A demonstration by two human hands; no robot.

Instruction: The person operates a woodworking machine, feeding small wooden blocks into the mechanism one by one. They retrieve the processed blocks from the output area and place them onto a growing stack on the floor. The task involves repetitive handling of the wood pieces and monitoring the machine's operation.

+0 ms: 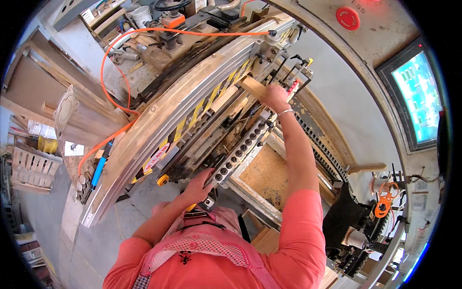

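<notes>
One pale wooden block (253,87) is held in the right hand (276,98), whose fingers are closed around its near end; the block juts out to the left, above the far part of a long machine (166,103). That arm reaches well forward, with a thin bracelet (286,111) at the wrist. The left hand (197,189) is much nearer the body, at the near end of a light bar (239,153) set with a row of dark round wheels; its fingertips are partly hidden, so I cannot tell whether it grips the bar or only rests against it. Left of the block, a second wooden strip (224,99) lies beside yellow-and-black striped tape (198,113) along the machine. An orange hose (102,67) loops over the machine's left side, where a blue air gun (100,168) hangs near the lower end. To the right are a brown panel (263,178) in a pale frame, orange scissors (385,200), a lit screen (417,98) and, higher up, a round red button (347,18).
</notes>
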